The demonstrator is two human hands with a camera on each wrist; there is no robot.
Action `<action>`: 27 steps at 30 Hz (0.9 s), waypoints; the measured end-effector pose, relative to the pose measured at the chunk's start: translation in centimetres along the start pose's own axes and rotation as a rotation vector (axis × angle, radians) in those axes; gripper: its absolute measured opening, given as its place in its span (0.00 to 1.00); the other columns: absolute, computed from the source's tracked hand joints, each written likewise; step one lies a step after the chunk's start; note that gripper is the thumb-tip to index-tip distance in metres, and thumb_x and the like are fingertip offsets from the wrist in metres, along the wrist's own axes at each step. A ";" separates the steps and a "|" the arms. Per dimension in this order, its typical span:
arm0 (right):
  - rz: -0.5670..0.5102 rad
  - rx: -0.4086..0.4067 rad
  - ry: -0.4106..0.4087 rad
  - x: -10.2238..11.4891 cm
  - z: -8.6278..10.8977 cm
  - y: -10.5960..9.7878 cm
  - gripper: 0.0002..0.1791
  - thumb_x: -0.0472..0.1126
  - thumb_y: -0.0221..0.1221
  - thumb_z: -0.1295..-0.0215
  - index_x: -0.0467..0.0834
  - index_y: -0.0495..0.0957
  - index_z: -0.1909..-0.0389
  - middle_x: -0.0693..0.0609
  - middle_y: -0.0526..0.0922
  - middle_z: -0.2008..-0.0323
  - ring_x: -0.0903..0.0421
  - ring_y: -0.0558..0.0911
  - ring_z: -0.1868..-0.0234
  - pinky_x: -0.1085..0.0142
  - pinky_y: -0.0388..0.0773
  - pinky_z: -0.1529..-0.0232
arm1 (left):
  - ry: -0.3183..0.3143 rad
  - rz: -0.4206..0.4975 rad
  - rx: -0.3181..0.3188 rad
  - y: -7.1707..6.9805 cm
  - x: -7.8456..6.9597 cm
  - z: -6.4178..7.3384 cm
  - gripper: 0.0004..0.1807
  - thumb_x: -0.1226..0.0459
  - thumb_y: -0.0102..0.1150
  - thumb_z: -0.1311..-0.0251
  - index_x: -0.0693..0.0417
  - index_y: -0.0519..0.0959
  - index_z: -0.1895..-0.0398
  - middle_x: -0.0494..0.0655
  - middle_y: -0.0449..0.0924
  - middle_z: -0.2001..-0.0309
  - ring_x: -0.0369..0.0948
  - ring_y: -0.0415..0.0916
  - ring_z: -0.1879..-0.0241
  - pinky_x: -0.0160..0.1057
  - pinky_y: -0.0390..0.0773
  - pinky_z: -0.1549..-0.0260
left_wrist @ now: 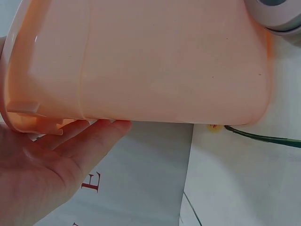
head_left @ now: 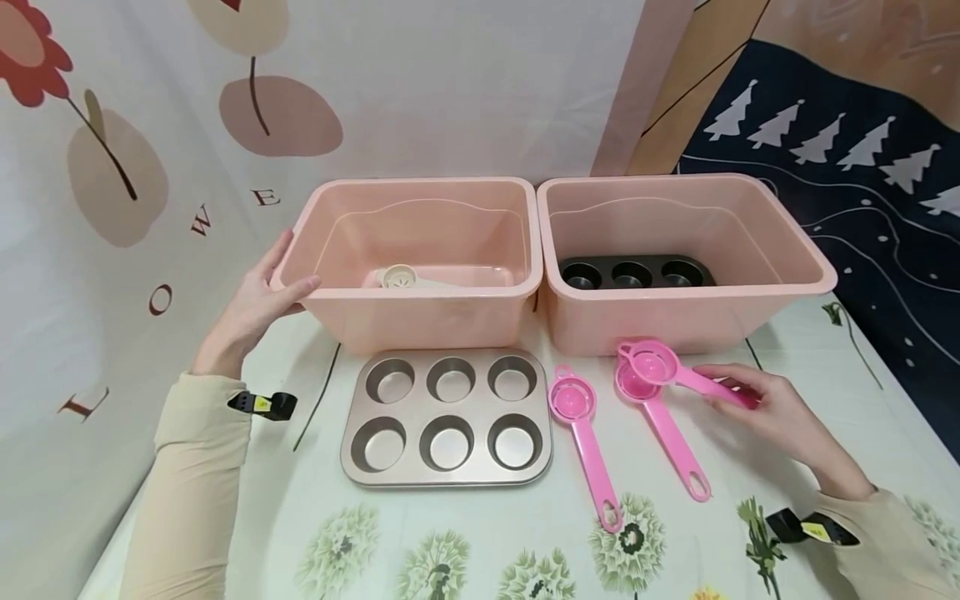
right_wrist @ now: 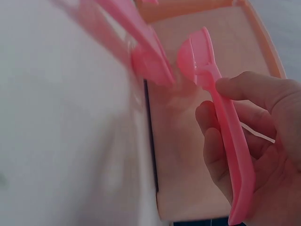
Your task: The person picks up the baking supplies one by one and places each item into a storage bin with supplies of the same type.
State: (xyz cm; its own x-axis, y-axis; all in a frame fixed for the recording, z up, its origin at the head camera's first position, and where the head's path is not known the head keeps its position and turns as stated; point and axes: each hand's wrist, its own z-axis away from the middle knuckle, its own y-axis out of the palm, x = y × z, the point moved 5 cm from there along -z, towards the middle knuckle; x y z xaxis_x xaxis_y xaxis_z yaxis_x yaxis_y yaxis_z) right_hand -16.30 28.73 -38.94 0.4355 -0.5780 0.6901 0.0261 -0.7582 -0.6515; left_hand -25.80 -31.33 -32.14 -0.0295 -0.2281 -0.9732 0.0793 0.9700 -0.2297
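Observation:
My left hand point(head_left: 255, 304) grips the left rim of the left pink bin point(head_left: 420, 317), thumb over the edge and fingers under it along the outer wall. In the right wrist view, my right hand point(right_wrist: 263, 113) holds a pink egg separator point(right_wrist: 230, 127) by its handle, thumb on top and fingers curled beneath. In the head view its round cup overlaps the cup of a second pink egg separator point(head_left: 675, 442) lying on the table. A third pink egg separator point(head_left: 592, 467) lies to the left of that one, beside the muffin tin point(head_left: 450, 396).
Inside the left bin lies a cream-coloured egg separator point(head_left: 399, 277). The right pink bin point(head_left: 675, 317) contains a dark muffin tin point(head_left: 632, 273), partly hidden by the front wall. Both bins stand side by side at the back, on a flower-printed tablecloth point(head_left: 262, 517).

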 end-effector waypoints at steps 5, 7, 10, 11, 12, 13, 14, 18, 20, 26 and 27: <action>-0.010 0.022 -0.064 1.1 -0.9 0.9 0.22 0.23 0.66 0.48 0.34 0.81 0.50 0.61 0.82 0.53 0.66 0.73 0.61 0.78 0.69 0.64 | -0.004 0.019 0.004 0.1 -0.1 0.1 0.47 0.66 0.59 0.36 0.39 0.41 0.22 0.53 0.43 0.25 0.40 0.65 0.42 0.28 0.78 0.61; -0.026 0.034 -0.088 1.4 -1.2 1.3 0.22 0.22 0.66 0.49 0.34 0.81 0.50 0.58 0.82 0.53 0.66 0.74 0.60 0.78 0.70 0.63 | -0.004 0.027 0.006 0.1 -0.1 0.1 0.47 0.66 0.59 0.36 0.39 0.41 0.22 0.54 0.44 0.25 0.41 0.64 0.42 0.29 0.78 0.61; -0.029 0.037 -0.114 1.7 -1.7 1.7 0.23 0.21 0.67 0.50 0.34 0.81 0.50 0.55 0.83 0.53 0.66 0.75 0.60 0.78 0.70 0.64 | -0.005 0.031 0.007 0.1 -0.1 0.1 0.47 0.66 0.59 0.36 0.39 0.41 0.22 0.55 0.44 0.25 0.41 0.64 0.42 0.29 0.78 0.61; -0.036 0.039 -0.115 1.7 -1.8 1.9 0.23 0.21 0.67 0.50 0.34 0.81 0.50 0.55 0.83 0.54 0.66 0.74 0.62 0.78 0.70 0.65 | -0.004 0.029 0.007 0.1 -0.1 0.0 0.47 0.66 0.59 0.36 0.39 0.41 0.22 0.56 0.44 0.25 0.40 0.65 0.43 0.29 0.78 0.61; -0.042 0.043 -0.115 1.7 -1.9 2.0 0.23 0.22 0.67 0.50 0.34 0.81 0.50 0.54 0.83 0.54 0.67 0.75 0.61 0.78 0.71 0.64 | -0.004 0.028 0.007 0.1 -0.1 0.0 0.47 0.66 0.59 0.36 0.39 0.41 0.22 0.57 0.45 0.25 0.39 0.65 0.43 0.29 0.78 0.61; -0.046 0.048 -0.115 1.7 -2.0 2.2 0.23 0.22 0.67 0.50 0.34 0.81 0.50 0.53 0.83 0.54 0.67 0.75 0.60 0.78 0.71 0.63 | -0.003 0.028 0.006 0.1 0.0 0.0 0.47 0.66 0.59 0.36 0.39 0.41 0.22 0.57 0.45 0.26 0.38 0.66 0.44 0.29 0.78 0.61; -0.045 0.054 -0.113 1.7 -2.1 2.3 0.23 0.22 0.67 0.50 0.34 0.81 0.50 0.51 0.84 0.54 0.68 0.76 0.58 0.79 0.71 0.62 | -0.001 0.028 0.006 0.2 0.0 0.0 0.47 0.66 0.58 0.36 0.39 0.41 0.22 0.58 0.46 0.26 0.38 0.66 0.44 0.29 0.78 0.61; -0.053 0.090 -0.111 1.9 -2.4 2.9 0.23 0.24 0.67 0.48 0.35 0.81 0.49 0.45 0.83 0.52 0.71 0.75 0.48 0.80 0.70 0.53 | 0.003 0.029 0.005 0.2 0.0 0.0 0.47 0.66 0.58 0.36 0.40 0.41 0.22 0.61 0.47 0.27 0.37 0.67 0.45 0.29 0.78 0.61; -0.046 0.103 -0.119 2.0 -2.6 3.2 0.23 0.24 0.67 0.48 0.35 0.81 0.49 0.42 0.82 0.51 0.72 0.74 0.48 0.80 0.70 0.54 | 0.005 0.023 0.003 0.2 0.0 0.0 0.47 0.66 0.58 0.36 0.41 0.41 0.22 0.62 0.47 0.27 0.36 0.67 0.46 0.29 0.78 0.62; -0.050 0.136 -0.162 2.6 -3.4 3.9 0.23 0.23 0.67 0.49 0.34 0.81 0.49 0.39 0.82 0.51 0.68 0.76 0.51 0.77 0.73 0.59 | 0.010 0.019 0.001 0.2 -0.2 0.0 0.47 0.66 0.58 0.36 0.42 0.41 0.22 0.64 0.48 0.28 0.35 0.68 0.48 0.28 0.78 0.62; -0.049 0.141 -0.163 2.8 -3.5 4.0 0.23 0.24 0.67 0.49 0.34 0.81 0.50 0.40 0.82 0.51 0.67 0.76 0.52 0.76 0.73 0.60 | 0.008 0.021 0.001 0.2 -0.2 0.0 0.47 0.66 0.58 0.36 0.42 0.41 0.22 0.64 0.48 0.28 0.34 0.69 0.48 0.28 0.78 0.62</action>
State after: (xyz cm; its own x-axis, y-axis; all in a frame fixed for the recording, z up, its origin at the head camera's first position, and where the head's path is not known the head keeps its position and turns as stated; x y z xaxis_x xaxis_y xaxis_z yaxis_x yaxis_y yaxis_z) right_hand -18.13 22.99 -38.55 0.5699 -0.4767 0.6693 0.1709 -0.7280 -0.6640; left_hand -25.73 -31.06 -32.05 -0.0358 -0.2073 -0.9776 0.0808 0.9744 -0.2096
